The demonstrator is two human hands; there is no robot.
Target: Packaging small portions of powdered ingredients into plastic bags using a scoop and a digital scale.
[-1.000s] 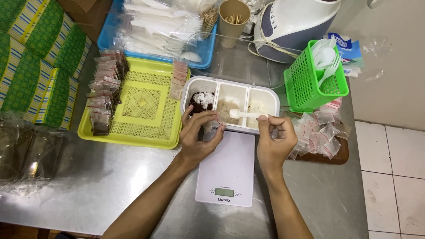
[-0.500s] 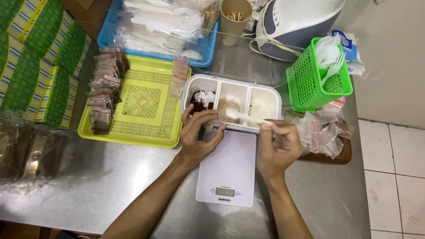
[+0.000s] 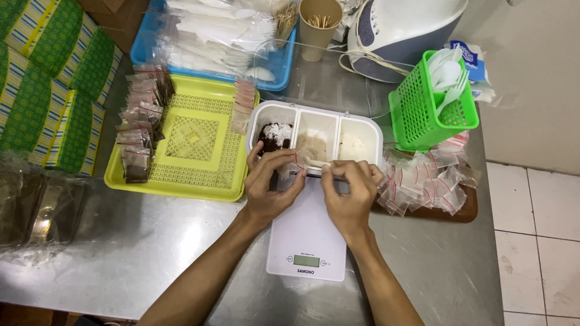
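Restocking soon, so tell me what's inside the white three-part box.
The white box holds dark powder under white in its left part, tan in the middle, pale on the right. The hands cover its near edge.

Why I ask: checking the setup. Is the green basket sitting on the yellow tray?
No, the green basket stands right of the white three-part container, apart from the yellow tray.

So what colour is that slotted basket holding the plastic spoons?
Bright green: the basket with white plastic spoons shows best in the head view.

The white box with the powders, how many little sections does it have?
3. In the white box, the left section holds dark and white powder, the middle tan powder, the right pale powder. Both hands cover its front edge.
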